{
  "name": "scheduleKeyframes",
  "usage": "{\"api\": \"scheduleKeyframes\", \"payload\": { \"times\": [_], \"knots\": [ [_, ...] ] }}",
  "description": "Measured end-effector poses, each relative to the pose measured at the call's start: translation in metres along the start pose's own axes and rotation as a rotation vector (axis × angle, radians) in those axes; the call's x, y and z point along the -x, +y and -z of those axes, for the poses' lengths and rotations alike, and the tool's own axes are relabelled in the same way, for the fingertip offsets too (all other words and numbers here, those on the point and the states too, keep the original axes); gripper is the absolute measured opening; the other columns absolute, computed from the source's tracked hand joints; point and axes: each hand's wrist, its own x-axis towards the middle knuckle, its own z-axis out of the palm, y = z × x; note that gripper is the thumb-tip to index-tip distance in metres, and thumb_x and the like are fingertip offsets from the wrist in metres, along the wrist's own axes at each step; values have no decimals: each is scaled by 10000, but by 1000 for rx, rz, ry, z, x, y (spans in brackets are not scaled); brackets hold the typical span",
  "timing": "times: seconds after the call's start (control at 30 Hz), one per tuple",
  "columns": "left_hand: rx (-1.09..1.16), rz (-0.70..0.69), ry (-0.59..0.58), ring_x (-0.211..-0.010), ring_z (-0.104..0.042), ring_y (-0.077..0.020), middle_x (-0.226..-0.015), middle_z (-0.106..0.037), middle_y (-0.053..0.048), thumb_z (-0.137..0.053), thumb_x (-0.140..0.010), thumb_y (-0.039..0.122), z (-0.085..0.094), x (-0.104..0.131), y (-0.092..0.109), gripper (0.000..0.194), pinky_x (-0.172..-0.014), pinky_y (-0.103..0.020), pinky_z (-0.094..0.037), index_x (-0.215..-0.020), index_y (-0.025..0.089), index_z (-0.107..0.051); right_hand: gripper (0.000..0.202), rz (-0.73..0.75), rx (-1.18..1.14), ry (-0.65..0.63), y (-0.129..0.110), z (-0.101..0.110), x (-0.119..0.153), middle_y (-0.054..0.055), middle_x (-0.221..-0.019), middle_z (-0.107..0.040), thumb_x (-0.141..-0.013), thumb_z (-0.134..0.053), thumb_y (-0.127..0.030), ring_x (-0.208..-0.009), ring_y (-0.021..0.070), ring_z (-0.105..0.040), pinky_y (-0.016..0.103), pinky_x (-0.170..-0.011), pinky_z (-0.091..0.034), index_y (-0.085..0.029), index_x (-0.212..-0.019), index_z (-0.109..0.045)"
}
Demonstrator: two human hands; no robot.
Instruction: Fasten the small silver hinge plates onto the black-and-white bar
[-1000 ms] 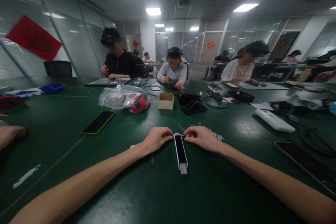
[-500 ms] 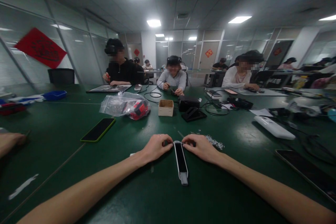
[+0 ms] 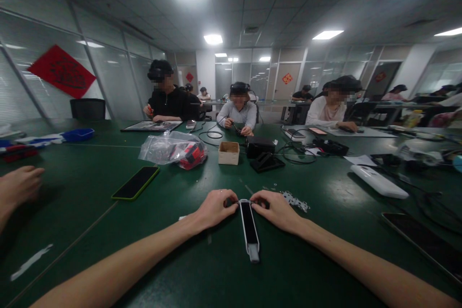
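Observation:
A slim, pen-shaped device (image 3: 250, 228) with a white rim, a black face and a grey near end lies lengthwise on the green table in front of me. My left hand (image 3: 218, 208) is closed in a pinch at the left corner of its far end. From the other side, my right hand (image 3: 275, 209) pinches at the right corner. The fingertips hide exactly what part they grip. Just beyond my right hand lies a cluster of small silvery pieces (image 3: 296, 201).
A green-edged phone (image 3: 135, 183), a plastic bag (image 3: 159, 147) with red items, a small open box (image 3: 228, 153) and a black stand (image 3: 267, 162) lie ahead. Rightward are a white device (image 3: 378, 181) and a dark phone (image 3: 424, 243). Another person's hand (image 3: 21, 185) is at far left.
My hands stay pinched at the device's far end, with little visible movement. The whole view has shifted slightly downward. At far left, the other person's hand has lifted and changed its pose.

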Motion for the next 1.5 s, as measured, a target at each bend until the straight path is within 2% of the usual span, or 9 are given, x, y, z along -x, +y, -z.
{"api": "scheduleKeyframes", "payload": {
  "times": [0.77,0.87,0.93,1.0,1.1,1.23,1.33,1.5],
  "knots": [
    [2,16,-28,-650,-562,-132,-752,-636,8,-586,-804,231,3,-1,4,131,-599,-222,-413,-899,182,-661,193,18,0,8,3,-3,0,34,-864,-641,-839,-559,-282,-668,135,-529,253,-587,-425,-170,-962,-656],
    [1,19,-33,-662,-567,-136,-764,-640,4,-583,-807,235,4,0,5,132,-600,-222,-417,-900,182,-659,236,17,11,-13,2,-1,-1,39,-890,-644,-839,-558,-301,-677,134,-539,254,-598,-440,-161,-1010,-642],
    [-1,22,-37,-666,-569,-136,-774,-642,1,-578,-811,239,5,0,5,137,-600,-222,-421,-906,181,-657,307,14,32,-54,2,8,-4,44,-935,-646,-823,-578,-324,-693,135,-551,255,-612,-451,-161,-1081,-613],
    [3,28,-47,-666,-573,-136,-782,-645,-1,-575,-810,235,5,0,5,144,-602,-221,-426,-917,181,-655,361,19,75,-109,2,25,-7,48,-964,-649,-797,-605,-344,-717,143,-568,256,-629,-459,-164,-1110,-598],
    [13,22,-53,-668,-577,-134,-798,-648,0,-572,-807,238,5,-1,4,159,-617,-225,-435,-933,185,-653,291,32,195,-159,8,64,-10,54,-943,-666,-793,-599,-328,-769,163,-595,261,-681,-459,-164,-1030,-637],
    [27,-6,-38,-679,-578,-138,-818,-647,-1,-566,-822,277,2,-1,0,172,-628,-234,-440,-940,191,-655,208,-48,414,-208,31,107,-10,62,-916,-681,-811,-559,-290,-815,191,-615,259,-703,-448,-172,-940,-671],
    [21,-13,-27,-677,-575,-139,-821,-646,-3,-565,-827,278,2,-1,0,167,-630,-236,-438,-932,187,-657,201,-98,516,-248,57,113,-11,65,-944,-687,-801,-554,-243,-843,199,-622,252,-719,-445,-180,-949,-673],
    [9,-12,-57,-677,-564,-137,-825,-638,-10,-548,-845,288,6,-2,3,180,-620,-232,-435,-941,180,-655,258,-122,534,-335,93,94,-16,41,-969,-687,-787,-553,-229,-862,187,-628,235,-752,-452,-223,-1021,-661]
  ]
}}
